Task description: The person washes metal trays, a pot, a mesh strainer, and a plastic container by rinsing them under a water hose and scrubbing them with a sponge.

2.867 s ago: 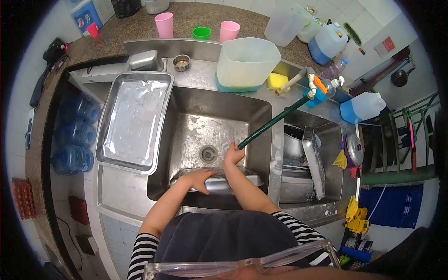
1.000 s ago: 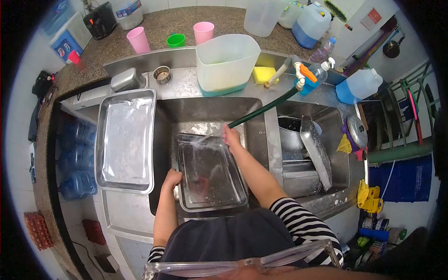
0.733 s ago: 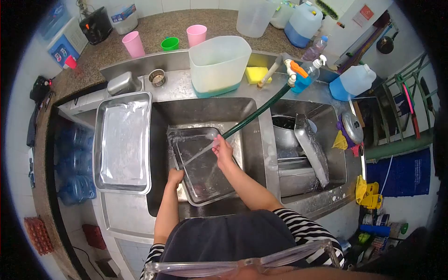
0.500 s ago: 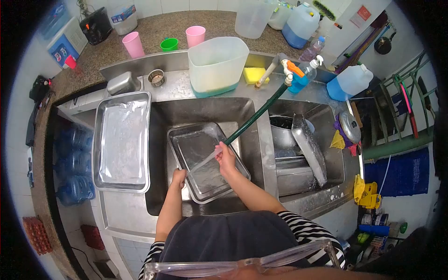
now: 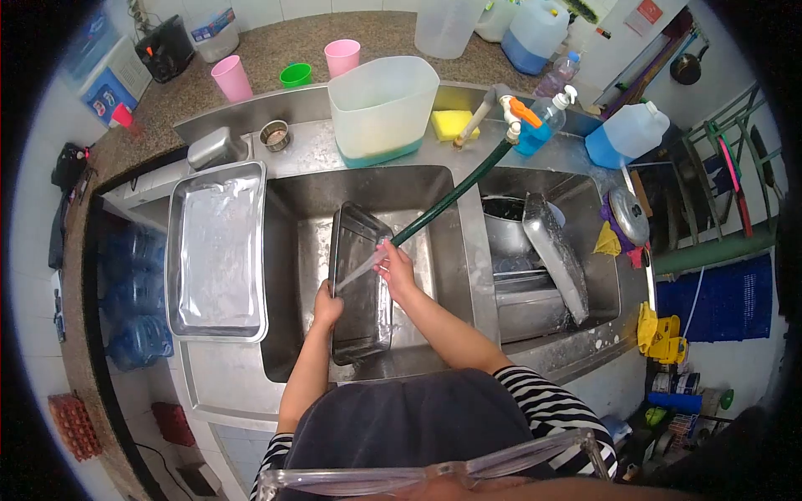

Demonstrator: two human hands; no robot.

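Observation:
In the left sink basin (image 5: 284, 250) a metal tray (image 5: 361, 313) stands steeply tilted. My left hand (image 5: 327, 306) is closed on its raised left edge; some fingertips are hidden behind the rim. My right hand (image 5: 396, 269) grips the end of a green hose (image 5: 458, 190), which runs down from a tap with an orange handle (image 5: 525, 114). A stream of water (image 5: 359, 269) shoots from the hose leftward onto the tray, near my left hand.
A second metal tray (image 5: 219, 250) lies on the left drainboard. The right basin holds a pot (image 5: 506, 234) and metal pans (image 5: 551, 259). Behind stand a translucent container (image 5: 383, 108) with bluish liquid, a yellow sponge (image 5: 454, 124) and a blue soap bottle (image 5: 541, 125).
The tray has gone from lying nearly flat to tilted up on its side, its left edge lifted by my left hand. My right hand and the hose have shifted slightly left.

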